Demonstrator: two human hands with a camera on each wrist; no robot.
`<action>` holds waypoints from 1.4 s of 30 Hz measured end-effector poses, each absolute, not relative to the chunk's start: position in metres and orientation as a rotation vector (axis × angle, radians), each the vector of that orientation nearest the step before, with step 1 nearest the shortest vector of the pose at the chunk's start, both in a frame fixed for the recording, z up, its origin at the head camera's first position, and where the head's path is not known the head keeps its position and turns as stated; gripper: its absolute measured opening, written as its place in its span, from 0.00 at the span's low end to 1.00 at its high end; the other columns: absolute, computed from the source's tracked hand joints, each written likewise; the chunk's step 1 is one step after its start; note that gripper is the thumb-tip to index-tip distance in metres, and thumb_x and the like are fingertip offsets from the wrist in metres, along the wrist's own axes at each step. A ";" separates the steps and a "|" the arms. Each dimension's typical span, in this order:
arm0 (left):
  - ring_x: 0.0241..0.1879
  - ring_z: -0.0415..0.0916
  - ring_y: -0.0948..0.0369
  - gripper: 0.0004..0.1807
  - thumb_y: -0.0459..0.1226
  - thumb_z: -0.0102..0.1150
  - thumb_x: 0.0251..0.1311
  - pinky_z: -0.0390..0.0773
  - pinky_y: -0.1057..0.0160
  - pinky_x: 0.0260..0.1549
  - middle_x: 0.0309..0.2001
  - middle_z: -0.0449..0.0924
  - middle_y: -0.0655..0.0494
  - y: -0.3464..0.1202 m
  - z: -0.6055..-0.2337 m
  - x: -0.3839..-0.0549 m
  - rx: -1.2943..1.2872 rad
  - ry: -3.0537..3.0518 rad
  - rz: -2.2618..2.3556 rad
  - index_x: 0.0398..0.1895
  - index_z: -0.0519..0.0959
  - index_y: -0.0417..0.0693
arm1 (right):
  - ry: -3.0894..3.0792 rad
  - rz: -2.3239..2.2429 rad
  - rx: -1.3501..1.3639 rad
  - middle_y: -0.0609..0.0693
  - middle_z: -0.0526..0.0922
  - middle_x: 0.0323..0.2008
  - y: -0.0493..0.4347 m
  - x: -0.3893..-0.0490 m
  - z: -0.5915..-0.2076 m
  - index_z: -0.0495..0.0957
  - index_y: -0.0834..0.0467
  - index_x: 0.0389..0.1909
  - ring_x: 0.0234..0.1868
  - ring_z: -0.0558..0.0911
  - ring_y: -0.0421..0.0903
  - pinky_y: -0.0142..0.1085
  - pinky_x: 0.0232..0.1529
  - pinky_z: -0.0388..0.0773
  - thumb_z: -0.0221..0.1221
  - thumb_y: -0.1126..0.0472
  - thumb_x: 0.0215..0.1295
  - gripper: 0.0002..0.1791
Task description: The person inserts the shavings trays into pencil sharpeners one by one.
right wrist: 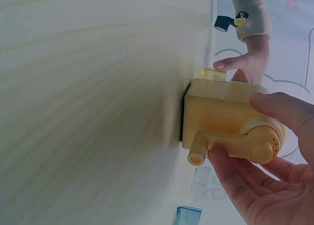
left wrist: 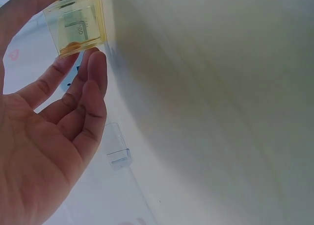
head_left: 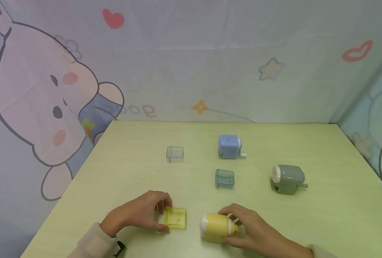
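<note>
A see-through yellow shavings drawer (head_left: 177, 218) is at the front of the table, pinched by my left hand (head_left: 143, 211) between thumb and fingers at its left end. The left wrist view shows the same drawer (left wrist: 78, 26) at the top, with fingertips against its edge. To its right, my right hand (head_left: 247, 227) grips a yellow crank pencil sharpener (head_left: 214, 225) from the crank side. Seen from the right wrist, the sharpener (right wrist: 221, 110) is held with the thumb on one side and fingers near its crank (right wrist: 198, 150). A gap separates sharpener and drawer.
Behind the hands lie a see-through grey drawer (head_left: 175, 153) and a see-through green drawer (head_left: 225, 178). A blue pencil sharpener (head_left: 229, 146) stands at the back. Right of it, nearer, is a green sharpener (head_left: 287, 179). A printed curtain (head_left: 191, 64) hangs behind the table.
</note>
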State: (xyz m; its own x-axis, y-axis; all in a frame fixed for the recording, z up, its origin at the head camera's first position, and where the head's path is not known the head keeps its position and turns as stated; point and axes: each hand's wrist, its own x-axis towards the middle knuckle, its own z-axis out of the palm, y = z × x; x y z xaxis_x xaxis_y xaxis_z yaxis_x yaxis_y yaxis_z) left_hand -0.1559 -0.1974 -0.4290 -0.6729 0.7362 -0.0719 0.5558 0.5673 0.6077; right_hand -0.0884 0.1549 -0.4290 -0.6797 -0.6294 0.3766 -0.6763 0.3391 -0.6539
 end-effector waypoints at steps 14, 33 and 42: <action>0.37 0.76 0.68 0.23 0.50 0.79 0.46 0.77 0.66 0.41 0.37 0.77 0.70 -0.191 -0.430 -0.152 1.057 2.469 0.812 0.42 0.77 0.57 | -2.538 1.263 1.226 0.43 0.80 0.48 0.154 -0.088 -0.429 0.73 0.54 0.55 0.44 0.80 0.37 0.36 0.42 0.81 0.72 0.55 0.58 0.27; 0.37 0.76 0.69 0.24 0.51 0.78 0.47 0.76 0.68 0.41 0.38 0.76 0.72 -0.177 -0.432 -0.151 1.105 2.472 0.793 0.44 0.77 0.57 | -2.579 1.246 1.196 0.43 0.80 0.49 0.154 -0.087 -0.427 0.73 0.53 0.55 0.44 0.79 0.37 0.36 0.43 0.81 0.72 0.53 0.59 0.26; 0.38 0.75 0.70 0.24 0.51 0.78 0.48 0.76 0.68 0.42 0.39 0.77 0.71 -0.170 -0.433 -0.151 1.159 2.485 0.793 0.44 0.77 0.57 | -2.522 1.218 1.220 0.42 0.80 0.48 0.155 -0.086 -0.428 0.74 0.54 0.55 0.43 0.79 0.37 0.34 0.41 0.80 0.74 0.57 0.56 0.27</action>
